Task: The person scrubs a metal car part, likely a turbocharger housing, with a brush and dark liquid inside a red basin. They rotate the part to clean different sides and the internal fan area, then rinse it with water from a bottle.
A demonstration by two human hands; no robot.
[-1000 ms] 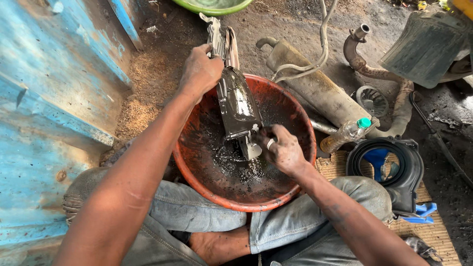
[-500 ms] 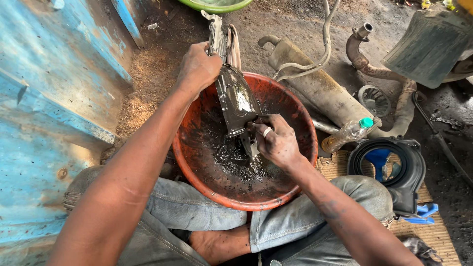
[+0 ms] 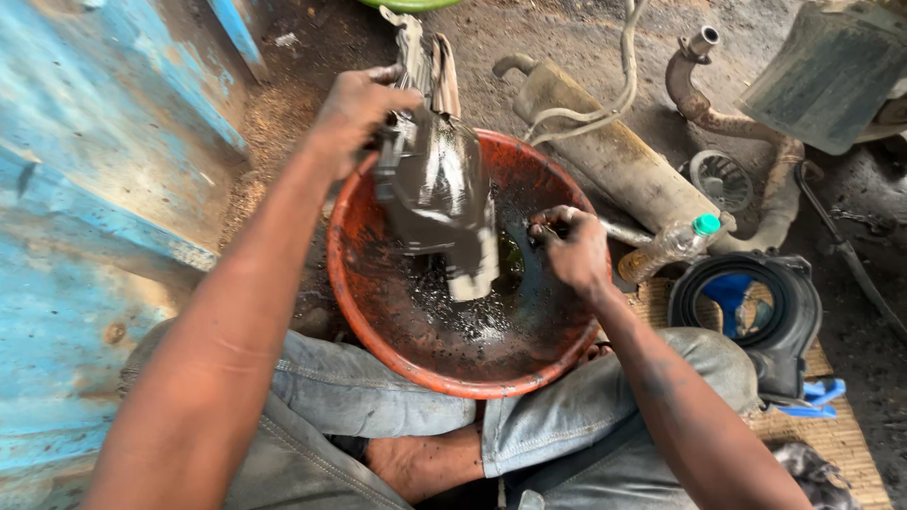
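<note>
Far left, the blue painted wall point(image 3: 85, 189) runs beside you, and your left hand point(image 3: 354, 109) is clamped around the top of the greasy metal part point(image 3: 439, 203), gripping it over the far-left rim of the orange basin point(image 3: 378, 331). That part is tilted up higher than half a second ago, its lower end now lifted clear of the dark oily liquid point(image 3: 472, 312) pooled at the basin's bottom. Your right hand point(image 3: 572, 247) has come off the part's lower end and sits toward the basin's right edge, fingers curled shut around a small tool, hard to tell which; to me that looks like a pause in scrubbing. Past the right rim lie the exhaust pipe point(image 3: 614, 156), a plastic bottle point(image 3: 671, 244) and a black round housing point(image 3: 756, 312).
</note>
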